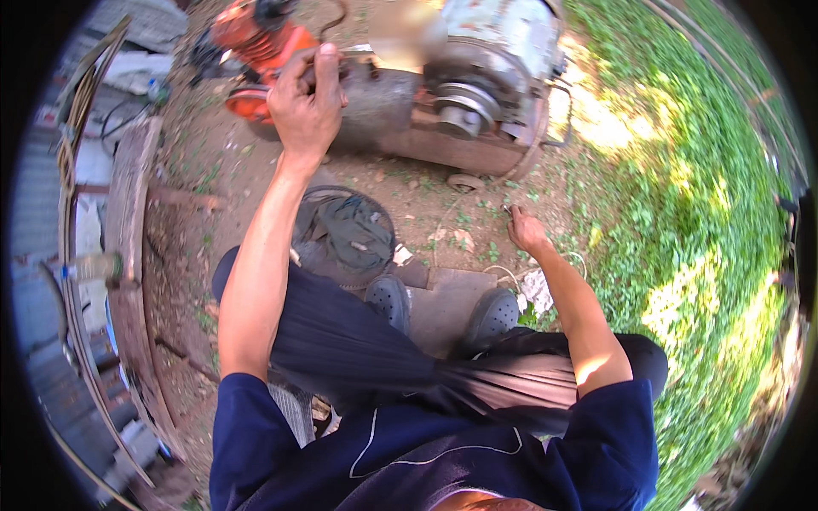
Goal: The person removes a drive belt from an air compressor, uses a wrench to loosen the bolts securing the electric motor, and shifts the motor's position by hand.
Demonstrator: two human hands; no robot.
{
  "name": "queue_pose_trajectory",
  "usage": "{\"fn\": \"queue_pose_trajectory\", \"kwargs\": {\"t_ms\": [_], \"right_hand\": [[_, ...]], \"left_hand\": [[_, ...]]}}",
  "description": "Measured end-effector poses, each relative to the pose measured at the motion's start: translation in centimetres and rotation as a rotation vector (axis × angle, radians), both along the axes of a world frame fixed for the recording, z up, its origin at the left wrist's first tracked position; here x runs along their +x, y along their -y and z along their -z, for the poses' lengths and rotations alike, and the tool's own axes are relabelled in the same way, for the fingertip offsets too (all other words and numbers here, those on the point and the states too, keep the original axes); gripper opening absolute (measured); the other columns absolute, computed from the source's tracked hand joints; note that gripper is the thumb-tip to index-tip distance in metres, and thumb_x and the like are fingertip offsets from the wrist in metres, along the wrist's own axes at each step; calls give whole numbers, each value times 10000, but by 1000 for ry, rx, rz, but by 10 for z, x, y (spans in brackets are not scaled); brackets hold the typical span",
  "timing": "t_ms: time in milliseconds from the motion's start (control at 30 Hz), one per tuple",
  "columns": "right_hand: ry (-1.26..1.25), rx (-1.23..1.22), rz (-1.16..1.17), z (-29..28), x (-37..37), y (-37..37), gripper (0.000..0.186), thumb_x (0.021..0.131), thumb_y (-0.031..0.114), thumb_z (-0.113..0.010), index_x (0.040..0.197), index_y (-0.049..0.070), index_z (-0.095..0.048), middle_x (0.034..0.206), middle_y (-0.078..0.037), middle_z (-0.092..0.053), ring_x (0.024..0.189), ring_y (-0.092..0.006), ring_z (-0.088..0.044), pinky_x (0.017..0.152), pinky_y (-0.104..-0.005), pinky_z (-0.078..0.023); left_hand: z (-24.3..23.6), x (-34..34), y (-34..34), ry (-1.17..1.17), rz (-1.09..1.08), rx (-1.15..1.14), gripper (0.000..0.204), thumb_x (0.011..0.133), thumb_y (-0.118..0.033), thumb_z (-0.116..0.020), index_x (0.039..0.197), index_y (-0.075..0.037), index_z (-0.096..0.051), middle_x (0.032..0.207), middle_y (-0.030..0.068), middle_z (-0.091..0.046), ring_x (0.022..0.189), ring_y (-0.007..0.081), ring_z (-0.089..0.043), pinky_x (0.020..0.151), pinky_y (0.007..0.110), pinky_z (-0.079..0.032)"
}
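My left hand (307, 106) is raised over the near side of an air compressor, next to its orange pump (268, 47). Its fingers are curled in with the thumb up, and whatever they hold, if anything, is hidden. Low over the dirt to the right, my right hand (527, 232) is closed, with the tip of a small object showing at its fingers. The rusty tank (473, 149) lies lengthwise, bearing a grey electric motor (498, 51) with a metal pulley (464, 109). A small wheel (464, 181) sits under the tank's near side.
Between my knees and the compressor lies a round wire-rimmed thing with a dark cloth (354, 230) on it. My clogs (494, 315) stand on a flat board (439, 298). A wooden beam (132, 196) and corrugated sheets (38, 247) line the left; grass (699, 213) covers the right.
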State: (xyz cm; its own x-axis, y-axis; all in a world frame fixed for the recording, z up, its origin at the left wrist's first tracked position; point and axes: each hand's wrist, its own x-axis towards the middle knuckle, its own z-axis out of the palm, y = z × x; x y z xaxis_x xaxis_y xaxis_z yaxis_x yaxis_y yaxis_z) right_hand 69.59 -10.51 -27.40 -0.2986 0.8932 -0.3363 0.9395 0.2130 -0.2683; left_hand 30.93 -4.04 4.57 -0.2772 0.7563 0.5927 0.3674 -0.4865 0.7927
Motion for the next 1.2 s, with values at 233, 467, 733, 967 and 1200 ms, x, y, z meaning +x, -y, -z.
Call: {"fn": "queue_pose_trajectory", "kwargs": {"t_ms": [233,467,733,967,1200], "right_hand": [[-166,-60,-159,-12,-104,-2,364,939,394,-511,976,36,-568,873,-262,-656,864,-452,-628,742,-543,-492],[-321,-192,-108,14,-226,-13,348,921,333,-535,1091,49,-640,1029,-271,-642,990,-422,-618,870,-487,-492],[-330,-339,220,38,-318,30,429,843,328,-641,1141,21,-604,1070,-283,-638,1059,-409,-607,898,-460,-494],[-498,-310,130,24,-284,30,416,876,241,-593,1222,32,-493,1062,-261,-639,1012,-430,-610,859,-463,-484],[-707,-375,-154,-119,-264,37,291,972,206,-522,1210,56,-445,1052,-237,-627,1001,-447,-593,805,-494,-470]], "left_hand": [[-32,-101,48,-267,-165,-252,429,975,-365,-569,703,-35,-603,524,-24,-508,466,42,-462,441,230,-340],[78,-223,85,-137,-314,-687,384,908,-425,-633,900,-43,-668,677,6,-607,563,68,-500,507,263,-405],[412,-269,228,-314,-688,-1243,742,772,-317,-699,1346,52,-407,1199,307,-577,1083,421,-586,948,448,-456],[385,-215,209,-256,-852,-1438,644,866,-385,-619,1305,47,-432,1164,316,-585,1101,448,-570,948,490,-440],[320,-197,227,41,-1114,-1036,594,926,-448,-554,1214,71,-520,1015,299,-641,956,430,-632,794,481,-485]]}}
